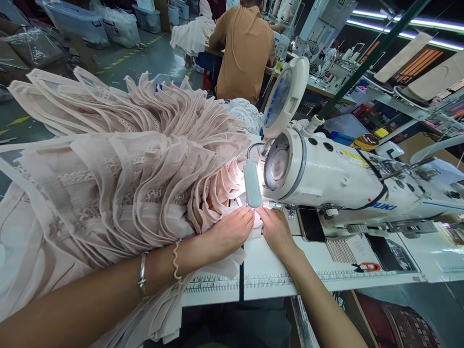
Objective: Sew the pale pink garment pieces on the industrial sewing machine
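Observation:
A big heap of pale pink fabric pieces (119, 164) lies on the left of the white sewing table (275, 270). My left hand (232, 229) presses flat on a pink piece of that fabric (256, 221) just in front of the needle area. My right hand (277, 231) lies beside it, fingertips pinching the same piece under the head of the white sewing machine (337, 176). A small lamp (252, 183) on the machine lights the spot. The needle itself is hidden behind the lamp and my fingers.
A printed ruler (253, 280) runs along the table's front edge. A black phone (313, 223) and red-handled scissors (366, 267) lie right of my hands. A person in a tan shirt (246, 48) sits with their back to me at a table behind. Plastic bins (79, 21) stand far left.

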`<state>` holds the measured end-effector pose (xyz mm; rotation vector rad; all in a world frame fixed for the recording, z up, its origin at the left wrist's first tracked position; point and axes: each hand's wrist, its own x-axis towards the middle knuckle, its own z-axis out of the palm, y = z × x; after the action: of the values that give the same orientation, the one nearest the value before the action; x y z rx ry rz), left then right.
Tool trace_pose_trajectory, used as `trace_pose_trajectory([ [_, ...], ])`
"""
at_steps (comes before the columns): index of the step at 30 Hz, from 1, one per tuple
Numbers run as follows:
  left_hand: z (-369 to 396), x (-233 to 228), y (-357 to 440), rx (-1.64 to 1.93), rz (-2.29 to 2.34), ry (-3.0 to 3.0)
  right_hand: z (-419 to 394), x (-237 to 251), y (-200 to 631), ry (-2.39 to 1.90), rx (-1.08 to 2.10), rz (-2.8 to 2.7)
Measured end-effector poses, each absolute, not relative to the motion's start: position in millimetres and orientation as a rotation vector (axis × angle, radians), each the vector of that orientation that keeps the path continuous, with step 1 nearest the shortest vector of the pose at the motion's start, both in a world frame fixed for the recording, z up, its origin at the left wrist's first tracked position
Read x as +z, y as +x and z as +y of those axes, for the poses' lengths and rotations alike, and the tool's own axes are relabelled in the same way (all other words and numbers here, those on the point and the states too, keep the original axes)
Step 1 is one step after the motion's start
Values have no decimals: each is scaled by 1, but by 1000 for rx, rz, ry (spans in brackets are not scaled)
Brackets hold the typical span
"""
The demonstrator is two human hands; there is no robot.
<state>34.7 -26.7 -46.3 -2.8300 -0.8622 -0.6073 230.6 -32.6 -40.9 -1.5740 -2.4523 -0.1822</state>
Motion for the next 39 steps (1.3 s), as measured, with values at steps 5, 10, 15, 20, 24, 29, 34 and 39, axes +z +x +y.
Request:
trace_pose_trajectory([
  [5,-24,-44,34,-607,-845,-2806,-32,-37,227,-1589,-221,-2463],
  [10,-23,-39,33,-568,-927,-2834,-31,-31,225,-1626,-200,-2488],
  [15,-21,-34,33,-515,-947,-2843,-32,-28,222,-1672,-173,-2501],
  [20,-19,-34,33,-501,-949,-2839,-33,-20,217,-1806,-37,-2488],
  [24,-18,-33,33,-505,-971,-2852,-32,-17,215,-1851,3,-2482],
  [29,-19,-27,32,-502,-929,-2829,-30,-26,217,-1724,-58,-2426],
  [34,-7,-27,24,-528,-884,-2798,-30,-39,225,-1543,41,-2212],
  [39,7,-34,13,-670,-911,-2969,-33,-45,230,-1473,131,-2092],
])
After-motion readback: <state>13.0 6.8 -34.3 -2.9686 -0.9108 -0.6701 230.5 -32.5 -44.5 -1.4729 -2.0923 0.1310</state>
